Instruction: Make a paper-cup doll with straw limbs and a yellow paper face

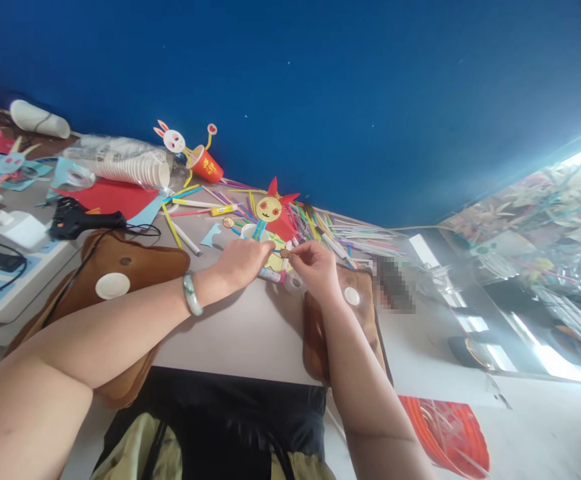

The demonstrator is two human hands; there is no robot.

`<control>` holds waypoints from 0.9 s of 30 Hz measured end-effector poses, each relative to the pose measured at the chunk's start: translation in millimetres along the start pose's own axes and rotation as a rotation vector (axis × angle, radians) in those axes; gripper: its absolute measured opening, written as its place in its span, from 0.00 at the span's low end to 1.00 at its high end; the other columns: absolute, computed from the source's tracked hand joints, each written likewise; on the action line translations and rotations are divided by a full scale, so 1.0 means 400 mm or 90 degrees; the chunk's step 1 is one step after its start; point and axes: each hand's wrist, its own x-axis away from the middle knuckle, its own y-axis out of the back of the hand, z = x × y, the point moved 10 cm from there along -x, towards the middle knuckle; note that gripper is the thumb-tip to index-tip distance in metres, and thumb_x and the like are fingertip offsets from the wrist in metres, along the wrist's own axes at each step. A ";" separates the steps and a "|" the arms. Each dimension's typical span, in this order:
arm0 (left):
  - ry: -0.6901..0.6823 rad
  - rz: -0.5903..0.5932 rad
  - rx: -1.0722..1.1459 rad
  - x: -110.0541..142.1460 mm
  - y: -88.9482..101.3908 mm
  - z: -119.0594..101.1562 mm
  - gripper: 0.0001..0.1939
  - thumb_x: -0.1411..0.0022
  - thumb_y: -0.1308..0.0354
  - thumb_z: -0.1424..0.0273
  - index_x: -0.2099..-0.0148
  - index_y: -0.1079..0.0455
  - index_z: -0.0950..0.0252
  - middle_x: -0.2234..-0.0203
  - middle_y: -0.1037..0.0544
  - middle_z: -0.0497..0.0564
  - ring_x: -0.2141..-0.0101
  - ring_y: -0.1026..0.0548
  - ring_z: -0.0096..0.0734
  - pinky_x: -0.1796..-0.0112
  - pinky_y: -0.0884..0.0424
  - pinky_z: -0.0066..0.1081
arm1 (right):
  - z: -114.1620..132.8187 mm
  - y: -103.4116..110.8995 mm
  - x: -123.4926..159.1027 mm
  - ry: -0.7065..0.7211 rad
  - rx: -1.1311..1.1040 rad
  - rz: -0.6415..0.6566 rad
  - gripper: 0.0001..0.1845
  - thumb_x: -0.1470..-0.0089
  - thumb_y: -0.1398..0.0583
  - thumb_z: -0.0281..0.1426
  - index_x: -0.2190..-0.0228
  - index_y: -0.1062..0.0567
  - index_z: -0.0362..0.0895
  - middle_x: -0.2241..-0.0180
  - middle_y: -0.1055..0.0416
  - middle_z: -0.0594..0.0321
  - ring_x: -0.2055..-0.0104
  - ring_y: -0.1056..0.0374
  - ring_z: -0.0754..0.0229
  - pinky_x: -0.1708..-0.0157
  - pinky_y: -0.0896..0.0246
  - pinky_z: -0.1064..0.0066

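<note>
My left hand (244, 265), a jade-like bangle on its wrist, is closed in a pinch on a thin blue stick that shows only briefly between my fingers. My right hand (316, 267) pinches a small brown round piece (285, 253) at the stick's end. Just behind my hands stands a yellow paper face (269, 209) with red pointed ears, on a blue stem above a pale paper cup (254, 231). A small round disc (228, 223) sticks out to its left. Beneath my right fingers lies a roll of clear tape (295, 283).
A rabbit-faced figure in a red cup (205, 165) stands by the blue wall. Left are a black glue gun (85, 218), stacked paper cups (130, 167) and a power strip (20, 287). Colored sticks and pens litter the back. Brown pads (140, 273) lie under both arms.
</note>
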 end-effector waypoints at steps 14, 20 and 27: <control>0.004 0.006 0.027 0.005 0.002 0.000 0.18 0.27 0.59 0.67 0.52 0.27 0.62 0.73 0.25 0.53 0.71 0.25 0.38 0.69 0.37 0.34 | 0.012 0.006 0.002 0.012 0.025 -0.004 0.03 0.54 0.40 0.31 0.74 0.26 0.45 0.81 0.35 0.70 0.79 0.43 0.67 0.75 0.45 0.72; 0.011 0.016 0.049 0.004 -0.007 0.006 0.19 0.26 0.60 0.65 0.49 0.28 0.62 0.71 0.25 0.55 0.69 0.25 0.39 0.65 0.34 0.36 | 0.010 0.004 0.001 0.015 0.023 -0.009 0.04 0.54 0.38 0.33 0.74 0.26 0.45 0.81 0.34 0.69 0.79 0.43 0.66 0.76 0.46 0.72; 0.001 0.013 0.029 0.001 -0.010 0.006 0.18 0.27 0.60 0.68 0.53 0.27 0.63 0.74 0.27 0.54 0.72 0.27 0.38 0.67 0.37 0.35 | 0.016 0.007 0.000 0.026 0.035 -0.013 0.05 0.54 0.36 0.33 0.75 0.26 0.45 0.82 0.36 0.70 0.80 0.46 0.67 0.77 0.47 0.72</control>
